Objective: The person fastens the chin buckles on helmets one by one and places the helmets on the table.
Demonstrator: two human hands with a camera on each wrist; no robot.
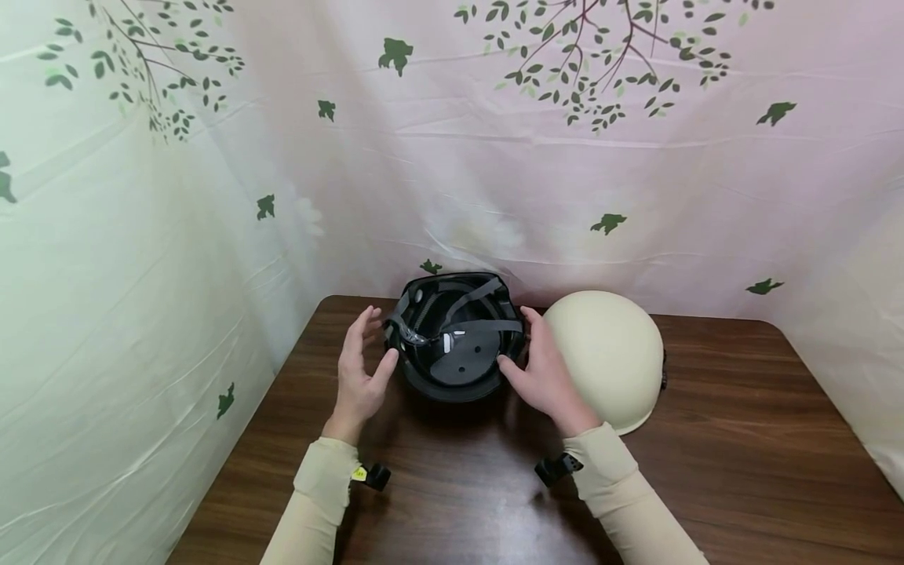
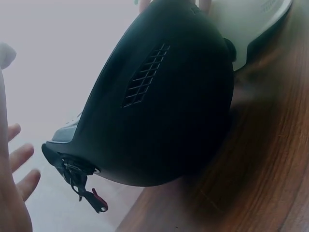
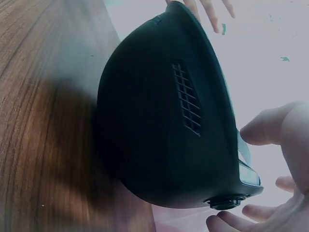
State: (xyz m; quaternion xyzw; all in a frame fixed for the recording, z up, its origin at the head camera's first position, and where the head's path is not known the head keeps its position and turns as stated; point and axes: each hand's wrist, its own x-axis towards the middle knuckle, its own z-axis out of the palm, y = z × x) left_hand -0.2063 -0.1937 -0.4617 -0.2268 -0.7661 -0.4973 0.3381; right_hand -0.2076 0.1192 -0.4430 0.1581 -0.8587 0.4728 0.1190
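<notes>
A black helmet (image 1: 462, 369) lies crown down on the brown table, its padded inside and grey straps (image 1: 483, 325) facing up. A vent grille (image 2: 147, 75) shows on its side in the left wrist view, with a dangling buckle (image 2: 91, 195) at its edge. My left hand (image 1: 360, 384) is beside the helmet's left rim, fingers spread and thumb close to the edge, gripping nothing. On the other side my right hand (image 1: 544, 369) has its thumb at the rim and its loosely bent fingers outside, near a round knob (image 3: 224, 202). Whether it touches the helmet is unclear.
A cream helmet (image 1: 603, 353) rests dome up on the table, right of the black one and partly behind my right forearm. The wooden table (image 1: 749, 439) ends at a hanging cloth (image 1: 452, 157) printed with leaves, at the back and sides.
</notes>
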